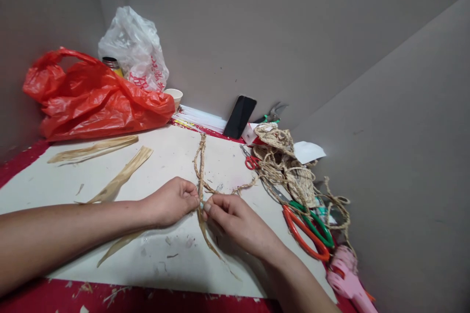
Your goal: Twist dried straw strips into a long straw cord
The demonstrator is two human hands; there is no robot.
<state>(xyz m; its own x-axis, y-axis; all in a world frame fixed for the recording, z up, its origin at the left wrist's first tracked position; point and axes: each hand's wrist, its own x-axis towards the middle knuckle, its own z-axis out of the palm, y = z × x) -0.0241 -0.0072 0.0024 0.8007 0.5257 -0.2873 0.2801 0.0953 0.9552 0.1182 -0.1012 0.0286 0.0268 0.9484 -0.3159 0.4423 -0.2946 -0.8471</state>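
Note:
A braided corn-husk cord [201,156] runs down the middle of the white board, with a loop in its upper part and loose husk ends [207,237] trailing below. My left hand [174,203] pinches the cord from the left. From the right, my right hand [235,215] closes thumb and fingers at the same spot, its tips nearly touching the left ones. A small pale bluish bit shows between the fingertips; its kind is unclear. Flat dry husk strips [119,176] lie left of my hands, one partly under my left forearm.
Right of the board lie a heap of braided cord [284,156], large scissors [308,230] with orange and green handles, small red scissors [251,162] and a pink glue gun [347,276]. Behind are a phone [240,116], a paper cup [175,95] and a red plastic bag [99,102].

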